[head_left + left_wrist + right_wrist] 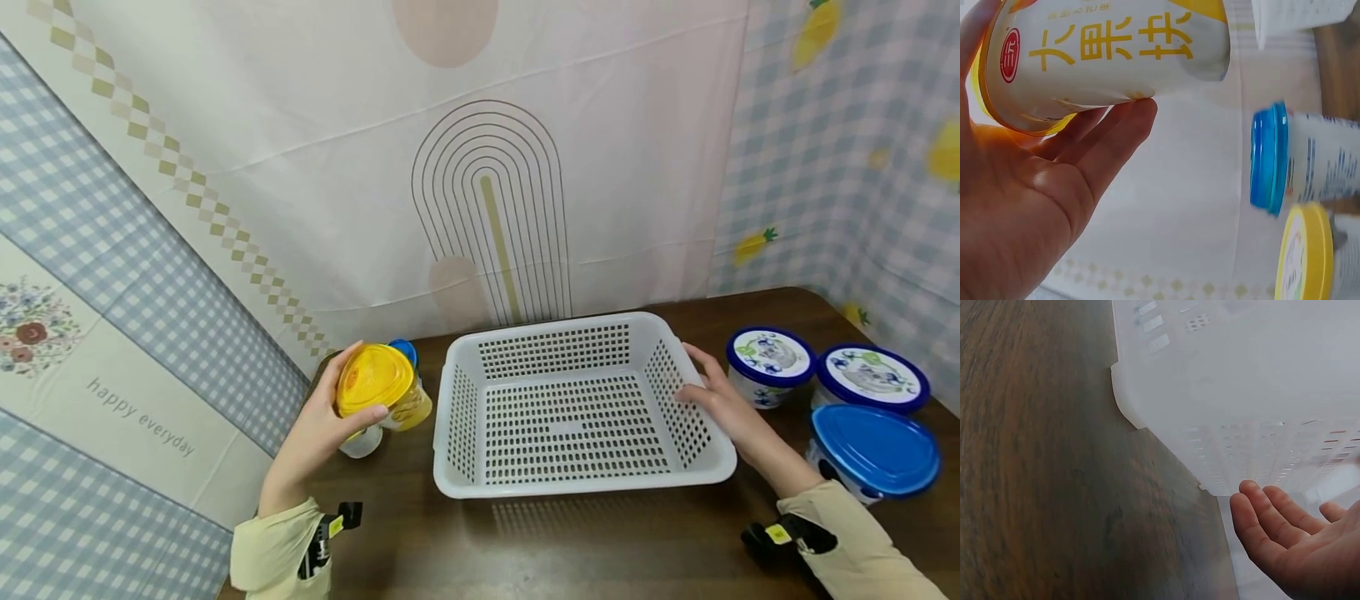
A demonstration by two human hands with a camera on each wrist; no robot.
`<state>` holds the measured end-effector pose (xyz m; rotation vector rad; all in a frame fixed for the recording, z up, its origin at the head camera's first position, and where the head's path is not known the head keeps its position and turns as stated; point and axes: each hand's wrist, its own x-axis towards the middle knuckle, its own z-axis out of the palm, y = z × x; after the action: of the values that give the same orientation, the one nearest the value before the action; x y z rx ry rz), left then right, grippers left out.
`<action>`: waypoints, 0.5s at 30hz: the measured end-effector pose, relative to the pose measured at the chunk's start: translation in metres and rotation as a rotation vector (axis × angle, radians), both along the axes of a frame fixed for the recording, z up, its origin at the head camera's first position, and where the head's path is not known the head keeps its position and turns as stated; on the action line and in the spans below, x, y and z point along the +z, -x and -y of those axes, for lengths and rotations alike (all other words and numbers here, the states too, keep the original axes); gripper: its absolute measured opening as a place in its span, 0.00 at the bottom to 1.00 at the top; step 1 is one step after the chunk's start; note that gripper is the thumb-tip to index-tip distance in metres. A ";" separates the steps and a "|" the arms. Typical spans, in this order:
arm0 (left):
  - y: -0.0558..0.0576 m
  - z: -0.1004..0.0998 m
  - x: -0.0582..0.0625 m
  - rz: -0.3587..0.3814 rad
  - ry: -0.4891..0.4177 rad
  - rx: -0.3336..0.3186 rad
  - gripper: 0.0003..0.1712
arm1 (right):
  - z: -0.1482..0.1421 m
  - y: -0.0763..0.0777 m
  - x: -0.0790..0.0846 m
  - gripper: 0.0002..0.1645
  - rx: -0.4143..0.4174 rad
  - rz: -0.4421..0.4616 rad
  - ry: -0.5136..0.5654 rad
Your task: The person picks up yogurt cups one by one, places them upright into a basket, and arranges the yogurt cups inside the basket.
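Note:
My left hand (326, 421) grips a yellow-lidded yogurt tub (1116, 56), fingers round one side and thumb on the other. The tub (378, 379) is tilted, to the left of a white plastic basket (585, 489). Behind and below it are a blue-lidded tub (1269, 159) and another yellow-lidded tub (1307, 256), partly hidden in the head view. My right hand (723, 408) holds the basket's right wall, thumb over the rim inside. In the right wrist view its fingers (1260, 512) lie at the wall's outer face. Nothing lies inside the basket.
On the right of the brown table (420, 542) stand two tubs with dark blue rims, one nearer (771, 354) and one farther right (873, 377). A larger blue-lidded tub (877, 450) is in front of them. A patterned cloth (637, 167) hangs behind the table.

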<state>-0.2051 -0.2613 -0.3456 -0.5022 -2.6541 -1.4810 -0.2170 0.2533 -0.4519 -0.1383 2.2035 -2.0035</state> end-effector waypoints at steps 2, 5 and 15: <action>0.004 -0.007 0.001 0.002 0.001 -0.020 0.48 | 0.000 0.000 0.000 0.49 0.000 0.003 0.001; 0.008 -0.018 0.002 0.016 0.023 -0.021 0.49 | 0.000 0.000 0.001 0.49 -0.006 0.007 -0.012; 0.001 -0.052 0.024 0.030 0.062 -0.041 0.50 | 0.000 0.000 0.000 0.49 -0.005 -0.002 -0.016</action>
<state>-0.2058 -0.2091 -0.3217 -0.5465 -2.7364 -1.4317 -0.2172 0.2533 -0.4518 -0.1332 2.2234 -1.9883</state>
